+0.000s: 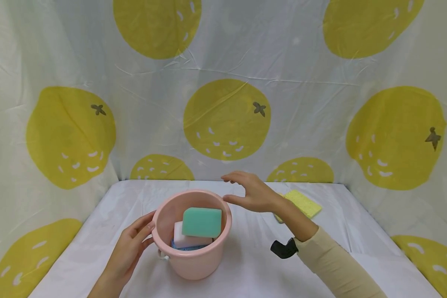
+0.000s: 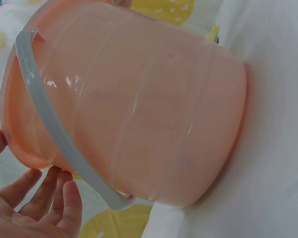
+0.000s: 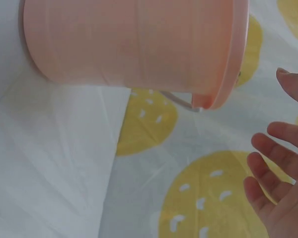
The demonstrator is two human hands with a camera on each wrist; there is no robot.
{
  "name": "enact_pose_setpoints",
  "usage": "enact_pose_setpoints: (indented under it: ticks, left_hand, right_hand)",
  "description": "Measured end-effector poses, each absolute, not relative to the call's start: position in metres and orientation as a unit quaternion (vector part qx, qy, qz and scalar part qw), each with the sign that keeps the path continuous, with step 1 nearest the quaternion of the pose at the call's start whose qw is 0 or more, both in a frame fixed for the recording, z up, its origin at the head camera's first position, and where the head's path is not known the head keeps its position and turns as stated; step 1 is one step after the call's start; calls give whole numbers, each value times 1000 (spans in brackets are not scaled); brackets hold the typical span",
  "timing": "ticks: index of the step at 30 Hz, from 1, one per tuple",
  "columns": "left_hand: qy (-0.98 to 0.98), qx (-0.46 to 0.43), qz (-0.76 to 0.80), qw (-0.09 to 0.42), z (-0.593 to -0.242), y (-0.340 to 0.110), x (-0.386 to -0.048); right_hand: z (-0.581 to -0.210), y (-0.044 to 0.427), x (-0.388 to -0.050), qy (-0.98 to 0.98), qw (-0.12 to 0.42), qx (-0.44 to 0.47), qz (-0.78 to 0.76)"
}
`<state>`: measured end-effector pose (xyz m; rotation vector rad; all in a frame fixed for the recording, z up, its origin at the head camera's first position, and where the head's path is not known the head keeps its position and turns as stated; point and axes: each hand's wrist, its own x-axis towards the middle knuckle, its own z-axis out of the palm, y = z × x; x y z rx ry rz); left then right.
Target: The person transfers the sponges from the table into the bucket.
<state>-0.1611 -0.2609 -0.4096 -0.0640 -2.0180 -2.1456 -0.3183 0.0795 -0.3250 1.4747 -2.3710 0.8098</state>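
Note:
A pink bucket (image 1: 193, 265) with a pale handle (image 2: 64, 139) stands upright on the table. My left hand (image 1: 128, 244) holds its rim at the left side, thumb on the rim and fingers beneath it. Inside the bucket a green sponge (image 1: 202, 222) lies on top of a pale pink sponge (image 1: 188, 239). Under these shows part of a blue item (image 1: 193, 248), mostly hidden. My right hand (image 1: 255, 192) hovers beside the far right rim with fingers spread and nothing in it; the right wrist view shows it apart from the bucket.
Behind my right forearm, a yellow sponge (image 1: 303, 203) lies on the white-covered table (image 1: 268, 277), partly hidden by the arm. A lemon-patterned curtain (image 1: 298, 111) closes off the back and both sides. A black strap piece (image 1: 284, 248) sticks out at my right wrist.

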Motion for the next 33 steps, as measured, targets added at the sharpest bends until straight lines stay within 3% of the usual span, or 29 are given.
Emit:
enact_pose_setpoints:
  ticks: [33]
  left_hand:
    - [-681,-28,-726,96,-410,-262,-161]
  right_hand:
    - [-336,158,-335,-846,106,403,332]
